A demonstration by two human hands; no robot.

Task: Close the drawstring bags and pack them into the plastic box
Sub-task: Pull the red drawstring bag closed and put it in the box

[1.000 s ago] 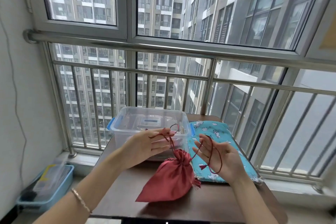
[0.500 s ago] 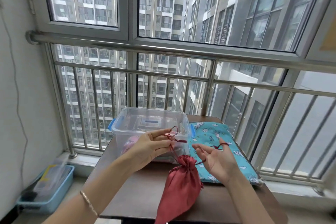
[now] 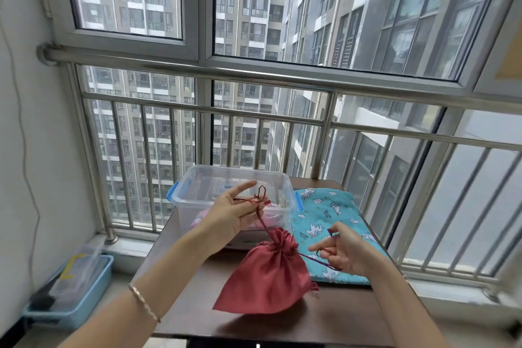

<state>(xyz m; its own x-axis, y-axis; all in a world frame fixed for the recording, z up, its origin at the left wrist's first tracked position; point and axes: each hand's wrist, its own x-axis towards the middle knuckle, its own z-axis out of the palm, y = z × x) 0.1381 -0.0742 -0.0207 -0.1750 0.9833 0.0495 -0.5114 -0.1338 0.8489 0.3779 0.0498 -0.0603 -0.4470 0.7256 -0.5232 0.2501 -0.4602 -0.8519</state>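
Note:
A red drawstring bag [image 3: 268,277] lies on the dark table [image 3: 324,322], its neck gathered tight. My left hand [image 3: 234,215] pinches the dark red cord up and to the left of the neck, in front of the box. My right hand [image 3: 344,254] holds the other cord end, pulled out to the right over the blue cloth. The clear plastic box [image 3: 180,200] with blue latches stands open behind the bag, with something pink and other items inside.
A turquoise bag with a unicorn print [image 3: 330,217] lies flat to the right of the box. A steel railing [image 3: 254,118] and windows stand right behind the table. On the floor at the left sits a blue tray [image 3: 70,308] with clutter.
The bag hung down over the table edge half a second ago; now it lies on the table again. My hands have drawn the cords further apart and the neck is tighter.

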